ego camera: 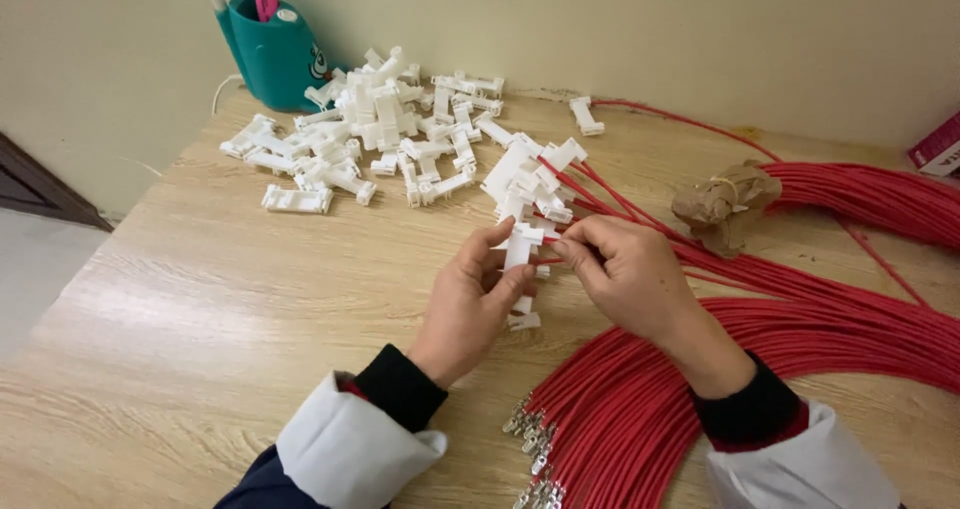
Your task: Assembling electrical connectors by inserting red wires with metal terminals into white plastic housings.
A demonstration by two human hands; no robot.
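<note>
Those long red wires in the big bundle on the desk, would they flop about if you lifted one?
Probably floppy: the red wires lie in loose curves across the table. Each looks thin, so likely light. Their metal end terminals might snag on neighbouring wires.

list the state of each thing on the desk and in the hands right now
white connector: held upright in the left hand
red wire: pinched in right hand fingers at the connector
loose white connectors: piled, no wires
wired connectors: heaped, red wires attached
red wire bundle: lying flat, metal terminals at the ends
teal pen holder: upright, holding a pink marker
</note>
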